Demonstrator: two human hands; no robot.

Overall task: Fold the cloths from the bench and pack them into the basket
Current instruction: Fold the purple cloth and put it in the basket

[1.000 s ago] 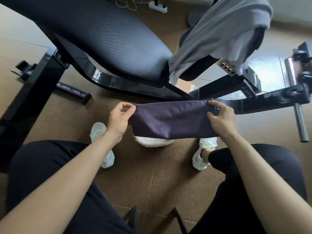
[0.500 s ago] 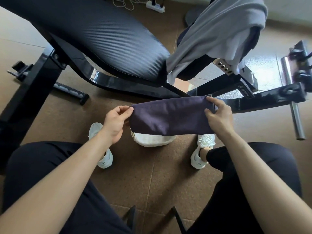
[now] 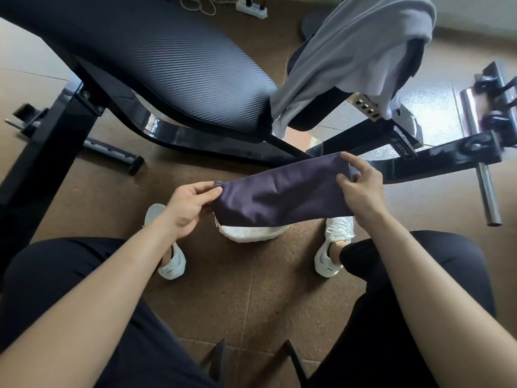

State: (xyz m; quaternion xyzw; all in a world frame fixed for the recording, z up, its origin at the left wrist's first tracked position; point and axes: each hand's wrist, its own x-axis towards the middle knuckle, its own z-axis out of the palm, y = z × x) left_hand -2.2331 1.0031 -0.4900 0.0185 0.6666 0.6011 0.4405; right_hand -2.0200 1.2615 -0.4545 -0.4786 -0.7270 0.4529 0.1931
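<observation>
A dark purple cloth (image 3: 279,197), folded into a long band, hangs stretched between my hands above the floor. My left hand (image 3: 187,208) pinches its left end between thumb and fingers. My right hand (image 3: 361,189) grips the right end, which sits higher than the left. Under the cloth a white basket (image 3: 251,233) stands on the floor, mostly hidden by the cloth. On the black weight bench (image 3: 173,68) a grey cloth (image 3: 355,54) drapes over the right pad, with a darker cloth (image 3: 416,54) showing beneath it.
The bench's black steel frame (image 3: 223,144) crosses just behind the purple cloth, with a steel bar (image 3: 488,197) sticking out at right. My white shoes (image 3: 172,264) flank the basket on the brown floor. A power strip (image 3: 250,7) lies at the back.
The purple cloth has tilted: my right hand has risen slightly and my left hand has dropped and turned palm-up. The cloth now sags with a crease in its middle.
</observation>
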